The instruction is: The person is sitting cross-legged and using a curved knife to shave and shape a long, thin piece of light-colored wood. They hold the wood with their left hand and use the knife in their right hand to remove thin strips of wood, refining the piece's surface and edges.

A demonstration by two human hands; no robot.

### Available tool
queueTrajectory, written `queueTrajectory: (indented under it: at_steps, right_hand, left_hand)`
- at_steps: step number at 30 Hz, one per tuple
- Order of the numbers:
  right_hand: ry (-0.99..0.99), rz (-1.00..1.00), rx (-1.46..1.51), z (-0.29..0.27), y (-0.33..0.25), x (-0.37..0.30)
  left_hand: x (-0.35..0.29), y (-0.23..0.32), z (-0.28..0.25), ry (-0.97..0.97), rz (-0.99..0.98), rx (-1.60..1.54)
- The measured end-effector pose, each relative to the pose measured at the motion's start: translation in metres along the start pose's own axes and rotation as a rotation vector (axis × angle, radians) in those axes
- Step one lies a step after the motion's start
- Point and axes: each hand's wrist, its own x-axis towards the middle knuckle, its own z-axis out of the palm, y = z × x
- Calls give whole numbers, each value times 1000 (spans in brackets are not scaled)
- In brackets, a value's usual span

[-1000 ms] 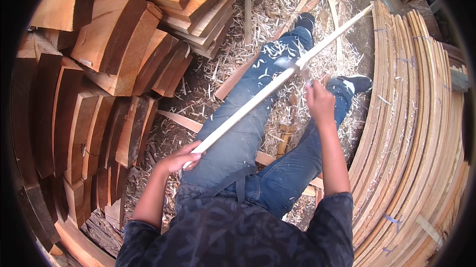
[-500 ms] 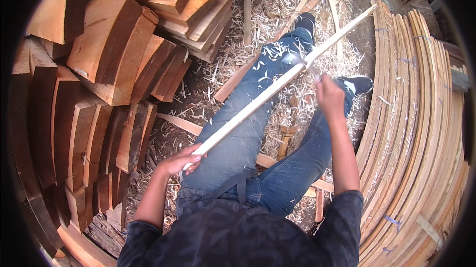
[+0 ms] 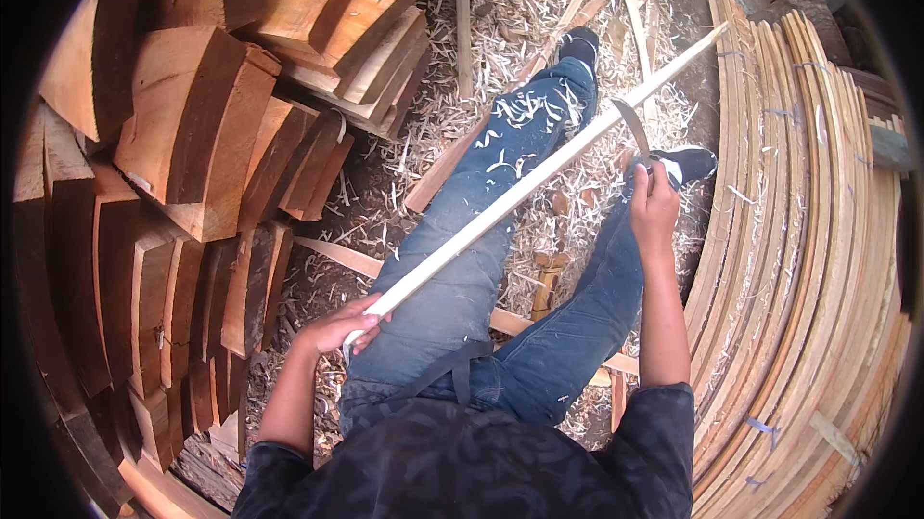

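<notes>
A long pale wooden stick (image 3: pixel 510 197) lies slantwise across my outstretched left leg, its far end toward the upper right. My left hand (image 3: pixel 339 328) is closed round its near end beside my hip. In my right hand (image 3: pixel 655 203), above my right shin, is the handle of a knife with a curved blade (image 3: pixel 633 128); the handle itself is mostly hidden by the fingers. The blade reaches up to the stick, its tip end touching or just over the far part. Curled wood shavings (image 3: pixel 535 111) lie on my left trouser leg.
Thick wooden blocks (image 3: pixel 183 115) are stacked high on the left. Along the right lie bundles of long thin wooden strips (image 3: pixel 770 230), tied with bluish bands. Shavings (image 3: pixel 500 28) cover the ground, with loose slats (image 3: pixel 464 28) among them.
The blade, blurred before near my left shin, is now sharp and farther along the stick. My right hand has moved slightly right and down. The stick's near end has shifted a little left and down.
</notes>
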Motion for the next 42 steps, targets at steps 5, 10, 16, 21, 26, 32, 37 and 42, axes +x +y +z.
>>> queueTrajectory:
  at_steps: [5,10,16,21,26,32,37,42]
  right_hand:
    - [-68,163,192,13,-9,-47]
    - [-140,459,459,35,-15,-128]
    - [-159,768,1082,54,-57,-186]
    - [64,796,1451,21,-123,-153]
    - [47,668,1607,-15,-148,-127]
    - [-61,676,1833,-20,-166,-125]
    - [-84,612,1906,-34,-167,-140]
    - [-50,508,1840,-66,-176,-132]
  left_hand:
    - [-12,-11,-8,-52,-21,-133]
    - [-50,-34,-10,-121,-82,-238]
    - [-91,-70,-6,-159,-79,-229]
    - [-97,-82,0,-196,-15,-170]
    - [-110,-71,-6,-259,-7,-99]
    - [-146,-47,13,-242,-14,71]
    - [-165,-31,41,-213,-28,173]
    - [-183,-16,78,-23,69,341]
